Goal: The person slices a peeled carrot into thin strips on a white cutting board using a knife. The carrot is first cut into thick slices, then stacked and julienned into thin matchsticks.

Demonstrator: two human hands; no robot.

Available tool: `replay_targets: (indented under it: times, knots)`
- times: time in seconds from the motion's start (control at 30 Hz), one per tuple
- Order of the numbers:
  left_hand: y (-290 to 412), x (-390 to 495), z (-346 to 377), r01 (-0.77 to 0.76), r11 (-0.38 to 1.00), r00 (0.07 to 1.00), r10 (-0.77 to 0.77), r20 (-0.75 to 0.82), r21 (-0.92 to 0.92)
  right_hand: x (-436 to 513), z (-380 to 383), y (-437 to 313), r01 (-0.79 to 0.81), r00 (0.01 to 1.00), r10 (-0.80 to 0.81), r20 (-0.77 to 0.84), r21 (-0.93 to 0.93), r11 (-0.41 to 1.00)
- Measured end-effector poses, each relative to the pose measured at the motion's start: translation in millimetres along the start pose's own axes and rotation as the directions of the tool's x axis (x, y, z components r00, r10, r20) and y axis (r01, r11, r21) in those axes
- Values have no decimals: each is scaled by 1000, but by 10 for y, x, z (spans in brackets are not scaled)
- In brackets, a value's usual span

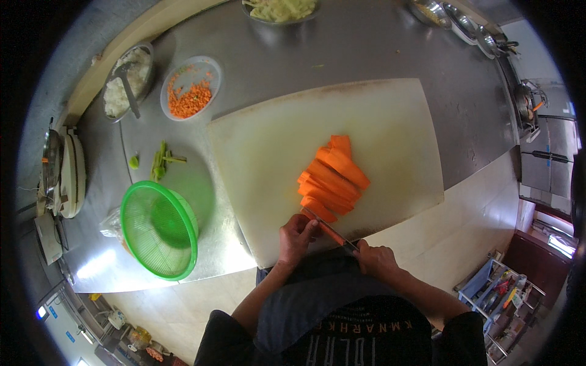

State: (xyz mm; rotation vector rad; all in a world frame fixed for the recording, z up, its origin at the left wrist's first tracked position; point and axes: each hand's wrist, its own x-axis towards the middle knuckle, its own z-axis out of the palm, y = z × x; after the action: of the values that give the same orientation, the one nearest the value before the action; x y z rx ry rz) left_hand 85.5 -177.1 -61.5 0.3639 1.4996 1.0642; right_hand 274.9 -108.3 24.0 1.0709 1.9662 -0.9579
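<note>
Near the front edge of the white cutting board (pixel 274 146), my left hand (pixel 297 238) holds a piece of carrot (pixel 333 234). My right hand (pixel 377 260) grips a knife (pixel 350 247), whose narrow blade lies along that piece. Most of the knife's handle is hidden in the fingers. Just beyond both hands, long flat slices of carrot (pixel 339 176) rest overlapped in a fanned pile on the board.
Left of the board a green plastic strainer basket (pixel 194 238) stands by green stem scraps (pixel 159 160). Farther back are a plate (pixel 219 78) of chopped carrot and a bowl (pixel 147 82) of rice. Another bowl (pixel 279 21) holds pale green shreds at the steel table's far side.
</note>
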Motion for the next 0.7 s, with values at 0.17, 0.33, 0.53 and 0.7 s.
replay_targets:
  times: [0.17, 0.33, 0.53, 0.7]
  knots:
    - [-7, -7, 7, -14, 999, 1000, 14, -6, 34, 72, 69, -29, -1, 1000, 1, -22, 20, 1000]
    - [-7, -11, 10, -48, 997, 999, 49, -8, 66, 100, 108, -31, -25, 1000, 26, -10, 65, 998]
    - [-50, -10, 8, -23, 1000, 1000, 23, -14, 7, 91, 158, -79, -21, 996, 29, -80, 104, 994]
    - [-45, -19, 7, -57, 998, 998, 57, 13, 9, 82, 189, -66, -14, 996, 21, -82, 91, 996]
